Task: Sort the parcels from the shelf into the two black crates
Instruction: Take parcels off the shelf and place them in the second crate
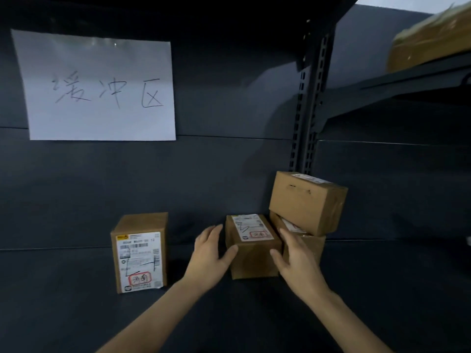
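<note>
A small brown parcel [252, 256] with a white label on top stands on the dark shelf [63, 301]. My left hand [210, 250] is at its left side, thumb touching the front corner, fingers straight. My right hand [293, 261] is at its right side, thumb on the front face. An upright parcel [140, 253] with a label and red stamp stands to the left. To the right, one parcel [307, 202] lies stacked on another parcel [312, 247]. No black crates are in view.
A white paper sign [99, 87] with handwriting hangs on the shelf's back panel. A slotted metal upright [309, 105] divides the bays. Another brown package [430, 39], blurred, lies on the upper right shelf [407, 80].
</note>
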